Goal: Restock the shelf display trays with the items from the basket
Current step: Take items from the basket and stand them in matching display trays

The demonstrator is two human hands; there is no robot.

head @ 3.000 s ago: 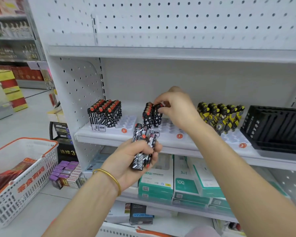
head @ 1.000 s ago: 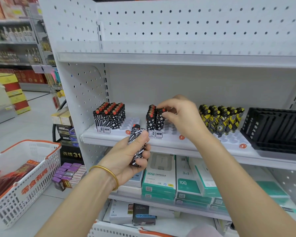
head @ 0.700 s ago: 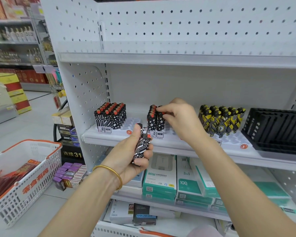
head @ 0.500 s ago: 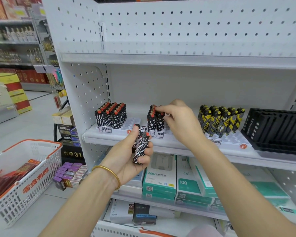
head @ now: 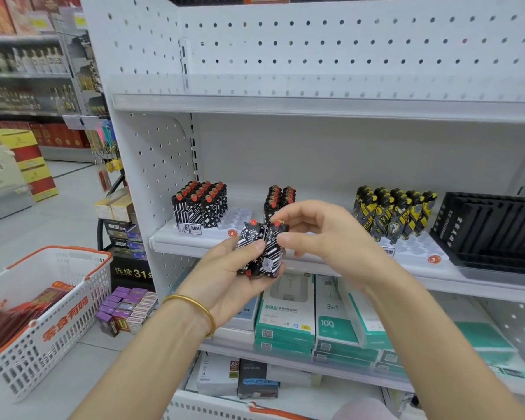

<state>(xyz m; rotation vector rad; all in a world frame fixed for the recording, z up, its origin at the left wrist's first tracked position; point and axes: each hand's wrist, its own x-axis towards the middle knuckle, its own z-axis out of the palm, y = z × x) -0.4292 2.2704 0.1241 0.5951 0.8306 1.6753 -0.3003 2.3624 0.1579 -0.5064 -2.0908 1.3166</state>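
Observation:
My left hand (head: pixel 225 277) grips two black-and-white patterned lighters (head: pixel 259 250) with red caps, held upright in front of the shelf edge. My right hand (head: pixel 325 234) has its thumb and fingertips pinching the top of the right-hand lighter in that bunch. Behind the hands, the middle white display tray (head: pixel 297 256) holds two short rows of star-patterned lighters (head: pixel 279 197). The left tray (head: pixel 237 219) carries a block of black-and-white lighters (head: pixel 200 204). Yellow-and-black lighters (head: pixel 394 213) fill the back of the right tray (head: pixel 422 250).
A white basket with orange rim (head: pixel 43 316) stands on the floor at left, holding red packets. An empty black tray (head: pixel 491 231) sits at the shelf's far right. Green-and-white charger boxes (head: pixel 285 316) line the shelf below. Purple boxes (head: pixel 125 310) lie on the floor.
My right hand has left the star-patterned lighters in the middle tray and come back down to the lighters in my left hand, pinching one. The left hand rose slightly.

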